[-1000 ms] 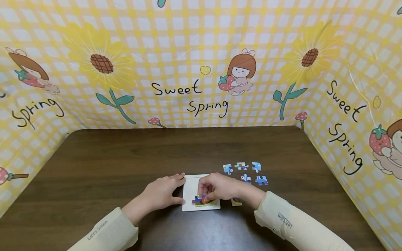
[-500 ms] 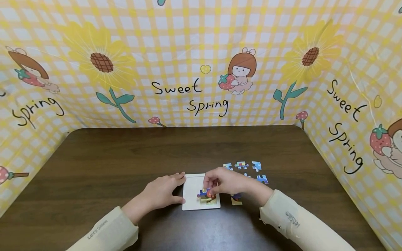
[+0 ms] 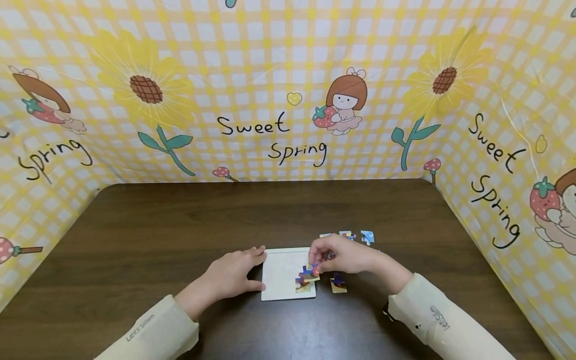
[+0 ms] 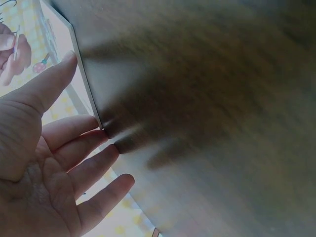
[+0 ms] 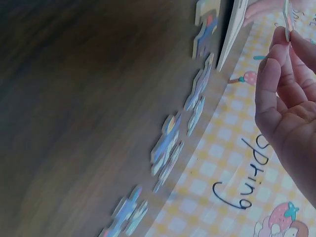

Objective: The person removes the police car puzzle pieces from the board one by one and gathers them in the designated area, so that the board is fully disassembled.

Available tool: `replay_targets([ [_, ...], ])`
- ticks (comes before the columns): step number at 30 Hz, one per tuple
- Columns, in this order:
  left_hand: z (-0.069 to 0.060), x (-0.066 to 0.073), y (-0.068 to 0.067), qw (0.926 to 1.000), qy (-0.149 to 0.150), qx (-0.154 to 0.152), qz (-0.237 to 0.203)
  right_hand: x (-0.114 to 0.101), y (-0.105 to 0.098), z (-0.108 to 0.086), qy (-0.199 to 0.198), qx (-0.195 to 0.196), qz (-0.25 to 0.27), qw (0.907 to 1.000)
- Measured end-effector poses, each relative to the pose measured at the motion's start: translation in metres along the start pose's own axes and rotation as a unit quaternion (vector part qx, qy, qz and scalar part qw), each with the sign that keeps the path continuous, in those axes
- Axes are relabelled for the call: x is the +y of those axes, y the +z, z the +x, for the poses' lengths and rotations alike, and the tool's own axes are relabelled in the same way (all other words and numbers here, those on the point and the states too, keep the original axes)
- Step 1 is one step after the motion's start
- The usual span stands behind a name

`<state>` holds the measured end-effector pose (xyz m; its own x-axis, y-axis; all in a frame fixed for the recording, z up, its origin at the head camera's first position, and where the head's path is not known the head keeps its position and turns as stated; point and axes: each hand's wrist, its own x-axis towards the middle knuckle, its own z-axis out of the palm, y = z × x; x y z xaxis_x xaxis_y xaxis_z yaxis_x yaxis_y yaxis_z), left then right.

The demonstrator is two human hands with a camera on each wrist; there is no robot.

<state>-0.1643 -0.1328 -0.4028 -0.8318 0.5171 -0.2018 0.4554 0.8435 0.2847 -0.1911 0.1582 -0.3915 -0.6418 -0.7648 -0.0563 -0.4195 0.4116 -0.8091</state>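
A white puzzle board [image 3: 279,270] lies on the table. My left hand [image 3: 231,270] touches its left side, the thumb near the front and the fingertips by the back corner. In the left wrist view the fingers of that hand [image 4: 54,163] are spread and mostly straight. My right hand [image 3: 344,254] pinches a colourful jigsaw piece [image 3: 308,272] between thumb and fingertips, raised above the board's right part. Below it another jigsaw piece [image 3: 302,286] lies at the board's front right, partly covered. The right wrist view shows the pinched piece [image 5: 287,19] edge-on.
To the right of the board lies a loose jigsaw piece [image 3: 338,283]. Several more pieces, one of them a blue corner piece [image 3: 367,237], lie farther back, partly hidden by my right hand. A checked cloth [image 3: 252,100] rises behind the brown table [image 3: 180,215].
My right hand has lifted the pinched piece off the board's lower middle and carried it to the right and slightly back. The piece lying beneath is now uncovered in part. My left hand has stayed put.
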Motion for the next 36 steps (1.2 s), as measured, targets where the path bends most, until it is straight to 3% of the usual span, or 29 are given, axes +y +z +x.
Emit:
replay_targets([
  [24,0.002,-0.002,0.001,1.0000,0.002,0.001,-0.001,0.026,-0.027,-0.065,0.030,0.039,0.011,0.9987],
  [36,0.002,-0.002,0.002,1.0000,-0.002,0.002,-0.002,0.037,-0.029,-0.083,0.045,0.030,0.019,0.9984],
])
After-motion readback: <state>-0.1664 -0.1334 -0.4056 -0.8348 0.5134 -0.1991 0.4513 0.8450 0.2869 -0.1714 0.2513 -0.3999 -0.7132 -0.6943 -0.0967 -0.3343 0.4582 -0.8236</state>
